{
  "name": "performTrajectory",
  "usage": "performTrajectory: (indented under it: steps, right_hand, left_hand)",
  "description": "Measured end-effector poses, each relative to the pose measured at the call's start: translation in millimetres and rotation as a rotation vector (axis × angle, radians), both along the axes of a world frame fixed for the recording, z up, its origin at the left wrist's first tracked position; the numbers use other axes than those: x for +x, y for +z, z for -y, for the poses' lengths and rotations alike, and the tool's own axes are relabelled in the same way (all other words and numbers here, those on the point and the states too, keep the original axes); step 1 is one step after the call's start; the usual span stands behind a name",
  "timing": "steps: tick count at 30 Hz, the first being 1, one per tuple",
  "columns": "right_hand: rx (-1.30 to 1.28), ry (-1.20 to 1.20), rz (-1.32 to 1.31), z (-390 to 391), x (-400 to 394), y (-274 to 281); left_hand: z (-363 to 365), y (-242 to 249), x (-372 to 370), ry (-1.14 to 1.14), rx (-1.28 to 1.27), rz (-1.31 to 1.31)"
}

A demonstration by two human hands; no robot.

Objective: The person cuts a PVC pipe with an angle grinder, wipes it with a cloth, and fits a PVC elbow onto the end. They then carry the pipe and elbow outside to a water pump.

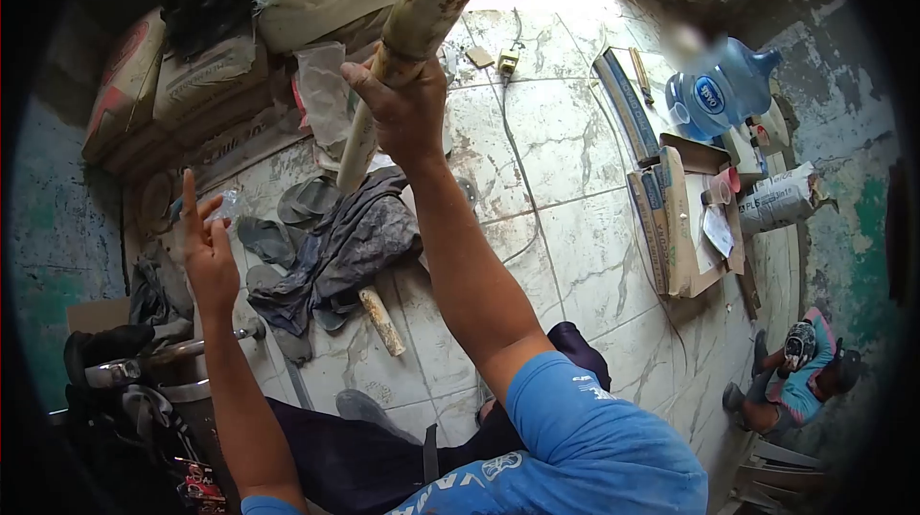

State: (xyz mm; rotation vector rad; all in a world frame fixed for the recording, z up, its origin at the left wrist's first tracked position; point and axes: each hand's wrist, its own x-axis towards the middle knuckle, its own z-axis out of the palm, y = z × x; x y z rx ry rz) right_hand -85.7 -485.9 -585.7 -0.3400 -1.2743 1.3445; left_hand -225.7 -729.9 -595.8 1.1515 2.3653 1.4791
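Observation:
My right hand (407,113) is wrapped round a long, pale, stained bamboo pole (436,7), just below a ring-like joint. The pole slants from the top of the view down toward the floor, its lower end above a heap of dark grey cloth (359,232). Off to the left, my left hand (209,261) is raised with the index finger stretched out and the other fingers partly bent. Nothing shows in it. Grey slippers (268,239) lie on the floor beyond it, and a short pale pole piece (381,321) rests beside the cloth.
Filled sacks (211,84) are stacked at the back left. A cord with a power socket (508,63) crosses the tiled floor. Tile boxes (661,228), a blue water jug (714,93) and a rolled bag (778,199) stand right. A person (800,381) sits at the lower right.

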Motion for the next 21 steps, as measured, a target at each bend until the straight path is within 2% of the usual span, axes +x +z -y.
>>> performTrajectory:
  steps: [2, 5, 6, 7, 8, 9, 10, 11, 13, 14, 15, 17, 21]
  right_hand:
    - [-0.058, -0.013, -0.012, -16.5, 11.1, 11.0]
    - [-0.228, -0.042, 0.192, -51.6, 54.3, 45.4]
    - [-0.258, -0.091, 0.265, -59.9, 79.9, 62.5]
    - [-0.234, -0.158, 0.380, -69.5, 112.1, 81.0]
    - [-0.233, -0.208, 0.397, -75.4, 145.2, 93.7]
    - [-0.303, -0.172, 0.428, -81.5, 185.6, 102.4]
    - [-0.266, -0.260, 0.617, -72.4, 224.7, 135.0]
    - [-0.268, -0.320, 0.683, -63.1, 265.0, 151.6]
    - [-0.265, -0.379, 0.983, -29.4, 346.4, 188.1]
    - [-0.259, -0.426, 1.060, -5.0, 381.5, 207.5]
    - [-0.337, -0.458, 1.075, 23.3, 410.8, 234.2]
    - [-0.550, -0.429, 1.204, 76.5, 461.7, 292.3]
    - [-0.783, -0.351, 1.241, 165.9, 555.4, 329.0]
  left_hand:
    - [-11.5, -6.3, 12.3, 0.049, -0.068, 0.099]
    - [2.2, -62.3, 23.2, 0.026, -0.189, 0.079]
    - [11.0, -41.2, 43.2, -0.034, -0.331, 0.229]
    - [24.1, -28.8, 66.6, -0.017, -0.497, 0.139]
    - [39.0, -5.8, 93.0, -0.021, -0.483, 0.092]
    - [62.0, 8.1, 109.8, -0.096, -0.579, 0.013]
    - [92.6, 23.1, 121.4, -0.219, -0.761, -0.023]
    - [109.9, 67.6, 138.7, -0.301, -0.857, 0.042]
    - [159.8, 123.1, 148.7, -0.462, -1.126, 0.031]
    - [179.5, 171.5, 161.9, -0.458, -1.170, -0.194]
    - [209.0, 180.3, 160.2, -0.513, -1.373, -0.104]
    - [224.0, 233.7, 164.4, -0.538, -1.538, 0.060]
    - [204.0, 308.0, 183.7, -0.574, -1.604, 0.289]
